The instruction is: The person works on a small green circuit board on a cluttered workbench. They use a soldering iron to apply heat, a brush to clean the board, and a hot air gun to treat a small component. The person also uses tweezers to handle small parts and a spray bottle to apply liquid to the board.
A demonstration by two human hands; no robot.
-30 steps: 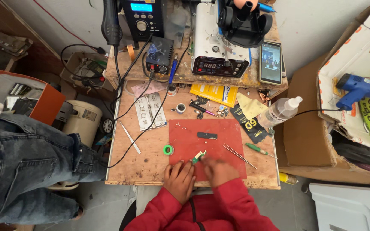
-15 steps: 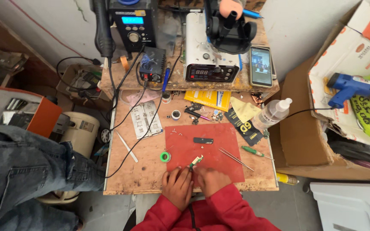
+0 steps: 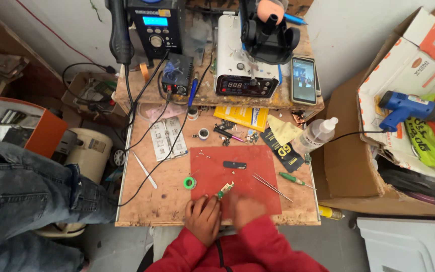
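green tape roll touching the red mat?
Apart. Head view shows bare wood between the green tape roll and the red mat's left edge.

The mat (image 3: 237, 177) is red and lies on a light brown wooden table (image 3: 162, 201). The roll of tape (image 3: 190, 183) is green. The small part (image 3: 224, 190) near the fingers seems green and white, but it is blurred. The sleeves (image 3: 237, 252) are red.
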